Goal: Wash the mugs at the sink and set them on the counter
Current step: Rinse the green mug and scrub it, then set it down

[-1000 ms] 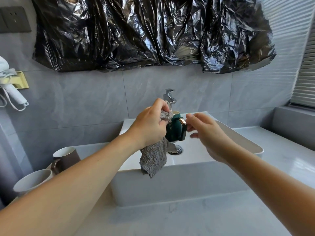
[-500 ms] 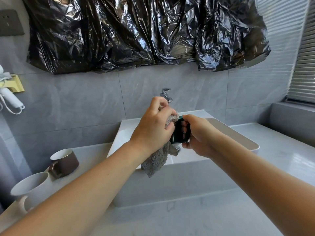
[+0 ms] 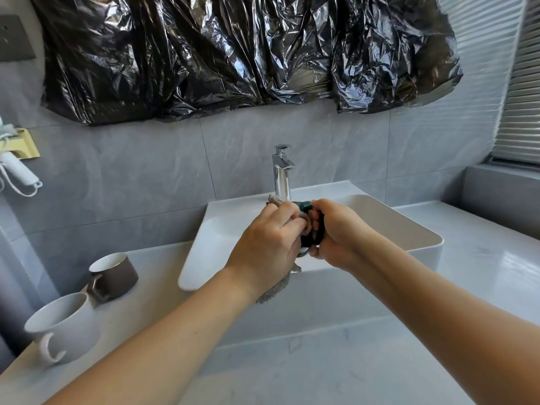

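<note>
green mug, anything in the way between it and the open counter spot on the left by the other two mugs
Nothing visible blocks it. The green mug is held over the sink by the right hand, with the left hand pressing a cloth on it. The brown mug and white mug sit farther left, leaving bare counter between.

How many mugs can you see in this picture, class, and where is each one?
3. A green mug is held over the sink between both hands, mostly hidden. A brown mug and a white mug sit on the counter, left of the sink.

Mugs: three – green (image 3: 305,204), brown (image 3: 115,274), white (image 3: 62,327). Cloth (image 3: 276,290): one. Tap (image 3: 282,171): one.
</note>
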A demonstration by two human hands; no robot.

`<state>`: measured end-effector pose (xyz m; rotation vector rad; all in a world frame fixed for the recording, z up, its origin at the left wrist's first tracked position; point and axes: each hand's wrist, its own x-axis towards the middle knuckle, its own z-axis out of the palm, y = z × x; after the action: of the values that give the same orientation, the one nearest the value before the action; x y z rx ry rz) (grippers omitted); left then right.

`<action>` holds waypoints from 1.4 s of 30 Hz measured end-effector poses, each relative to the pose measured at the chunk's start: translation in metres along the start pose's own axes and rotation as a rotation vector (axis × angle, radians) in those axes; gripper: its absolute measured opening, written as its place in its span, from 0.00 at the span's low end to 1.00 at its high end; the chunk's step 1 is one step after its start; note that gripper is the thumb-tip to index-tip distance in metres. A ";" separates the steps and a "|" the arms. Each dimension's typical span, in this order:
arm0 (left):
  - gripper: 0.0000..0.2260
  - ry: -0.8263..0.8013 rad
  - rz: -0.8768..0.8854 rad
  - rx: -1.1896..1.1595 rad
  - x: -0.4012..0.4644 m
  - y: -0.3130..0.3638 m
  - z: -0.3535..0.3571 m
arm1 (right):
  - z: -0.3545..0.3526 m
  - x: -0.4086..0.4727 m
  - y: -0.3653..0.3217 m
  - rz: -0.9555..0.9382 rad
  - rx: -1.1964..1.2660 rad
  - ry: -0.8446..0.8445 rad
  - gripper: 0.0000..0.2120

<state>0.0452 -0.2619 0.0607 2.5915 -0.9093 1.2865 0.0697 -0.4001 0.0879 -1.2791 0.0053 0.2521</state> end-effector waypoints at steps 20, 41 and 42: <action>0.06 -0.093 0.109 0.070 -0.028 -0.011 0.010 | -0.018 0.029 -0.015 -0.045 0.326 0.072 0.19; 0.06 -0.034 -0.151 -0.070 0.007 -0.025 0.061 | -0.025 0.079 0.032 0.049 0.252 0.085 0.20; 0.06 -0.041 -0.152 -0.075 0.007 -0.024 0.061 | -0.026 0.079 0.032 0.051 0.282 0.076 0.22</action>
<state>0.1040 -0.2668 0.0314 2.5806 -0.7353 1.1425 0.1441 -0.4018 0.0389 -1.0083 0.1343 0.2378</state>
